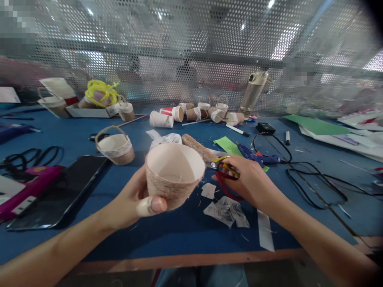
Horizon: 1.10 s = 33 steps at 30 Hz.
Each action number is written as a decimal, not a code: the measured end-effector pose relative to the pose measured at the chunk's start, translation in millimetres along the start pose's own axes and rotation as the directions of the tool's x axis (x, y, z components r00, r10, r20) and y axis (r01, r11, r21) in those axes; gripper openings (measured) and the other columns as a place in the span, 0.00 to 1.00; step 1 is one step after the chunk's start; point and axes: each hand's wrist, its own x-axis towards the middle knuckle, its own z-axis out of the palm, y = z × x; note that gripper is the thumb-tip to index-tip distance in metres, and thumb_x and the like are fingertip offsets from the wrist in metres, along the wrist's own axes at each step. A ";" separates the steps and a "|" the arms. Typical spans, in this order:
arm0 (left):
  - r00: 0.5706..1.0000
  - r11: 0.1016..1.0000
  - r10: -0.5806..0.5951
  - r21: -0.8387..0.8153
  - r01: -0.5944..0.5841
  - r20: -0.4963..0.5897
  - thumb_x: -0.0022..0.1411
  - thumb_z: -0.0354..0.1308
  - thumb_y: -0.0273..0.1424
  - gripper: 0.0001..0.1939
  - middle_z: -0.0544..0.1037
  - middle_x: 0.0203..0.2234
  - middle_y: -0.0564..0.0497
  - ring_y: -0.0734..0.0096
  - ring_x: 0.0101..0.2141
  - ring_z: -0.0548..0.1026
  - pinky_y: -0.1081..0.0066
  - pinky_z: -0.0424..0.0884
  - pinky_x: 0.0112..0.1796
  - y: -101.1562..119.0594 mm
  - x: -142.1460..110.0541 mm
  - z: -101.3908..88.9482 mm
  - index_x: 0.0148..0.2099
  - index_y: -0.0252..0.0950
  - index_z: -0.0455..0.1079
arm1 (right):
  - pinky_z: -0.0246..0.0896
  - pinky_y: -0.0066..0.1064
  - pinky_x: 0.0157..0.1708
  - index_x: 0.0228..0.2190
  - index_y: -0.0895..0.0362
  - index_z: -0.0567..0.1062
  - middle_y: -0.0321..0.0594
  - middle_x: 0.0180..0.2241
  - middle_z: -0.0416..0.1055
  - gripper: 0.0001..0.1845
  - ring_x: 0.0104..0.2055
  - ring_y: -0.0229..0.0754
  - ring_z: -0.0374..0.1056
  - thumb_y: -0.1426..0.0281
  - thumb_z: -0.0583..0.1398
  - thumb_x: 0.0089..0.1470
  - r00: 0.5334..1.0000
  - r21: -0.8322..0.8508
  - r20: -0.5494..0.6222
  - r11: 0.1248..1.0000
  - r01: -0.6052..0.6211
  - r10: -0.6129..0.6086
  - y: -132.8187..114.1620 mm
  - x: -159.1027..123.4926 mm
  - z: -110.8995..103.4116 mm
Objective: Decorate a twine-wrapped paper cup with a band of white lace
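My left hand is wrapped round a paper cup covered outside in brown twine, its white inside facing up toward me. White tape or bandage covers the thumb. In my right hand is a pair of scissors with red and yellow handles; the metal blades point left toward the cup's rim, and their tips are hard to make out. Behind the cup lie a roll of twine and a bunch of white lace. Paper scraps rest on the table below the scissors.
A finished-looking twine basket stands left, near a black phone and a magenta glue gun. A blue glue gun with its cable lies right. Several cups and small baskets line the back, by a bottle and perforated metal screen.
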 end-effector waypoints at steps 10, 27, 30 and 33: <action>0.977 0.921 -0.198 0.357 0.158 0.079 0.62 0.67 0.41 0.37 0.67 0.65 0.50 0.46 0.63 0.67 0.58 0.71 0.58 11.6 7.6 2.7 0.69 0.53 0.57 | 0.66 0.40 0.46 0.43 0.59 0.76 0.47 0.47 0.75 0.09 0.48 0.51 0.73 0.70 0.64 0.61 0.989 -0.070 -0.012 0.986 0.148 -0.150 2.8 -4.2 2.9; 0.970 0.622 -0.242 0.769 0.149 0.007 0.55 0.71 0.46 0.33 0.70 0.53 0.47 0.52 0.52 0.72 0.62 0.74 0.46 28.3 18.5 8.4 0.55 0.42 0.58 | 0.63 0.26 0.37 0.34 0.56 0.78 0.36 0.34 0.74 0.07 0.35 0.35 0.69 0.66 0.66 0.60 0.835 0.573 0.312 0.791 0.215 -0.453 -5.7 -10.2 -15.2; 0.959 0.613 -0.264 0.785 0.087 0.100 0.54 0.72 0.43 0.31 0.69 0.58 0.46 0.50 0.58 0.69 0.60 0.71 0.52 27.1 18.8 7.9 0.53 0.42 0.61 | 0.65 0.24 0.32 0.32 0.57 0.76 0.37 0.33 0.73 0.09 0.32 0.34 0.67 0.65 0.67 0.59 0.905 0.781 0.254 0.624 0.017 -0.342 -5.9 -12.8 -17.7; 0.954 0.635 -0.243 0.772 0.019 0.177 0.54 0.73 0.45 0.30 0.68 0.60 0.46 0.51 0.59 0.68 0.57 0.67 0.58 27.0 18.0 7.1 0.52 0.42 0.64 | 0.64 0.21 0.24 0.34 0.57 0.74 0.37 0.33 0.74 0.09 0.28 0.31 0.67 0.65 0.67 0.59 0.919 0.896 0.304 0.404 -0.185 -0.252 -6.6 -15.0 -14.7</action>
